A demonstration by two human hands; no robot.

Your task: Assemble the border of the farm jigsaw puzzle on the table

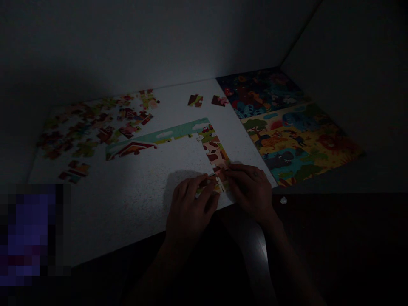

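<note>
In dim light, a partly joined jigsaw puzzle point(180, 129) lies on the white table, forming a top strip with sky and a red roof and a right-hand strip with a brown-and-white cow. My left hand point(191, 206) is closed at the strip's lower end, its fingertips pinching a jigsaw piece point(206, 183) that they partly cover. Across from it, my right hand point(250, 185) has its thumb and fingers closed on the cow strip's lower right edge, gripping a brown jigsaw piece point(221, 173) there. The fingers hide part of how these pieces meet.
Many loose jigsaw pieces point(84, 148) are heaped at the table's left. Two single pieces, one green-brown point(195, 100) and one pink-brown point(219, 100), lie near the back. Finished puzzles, a dark one point(264, 93) and an animal one point(298, 140), cover the right end. A wall stands behind.
</note>
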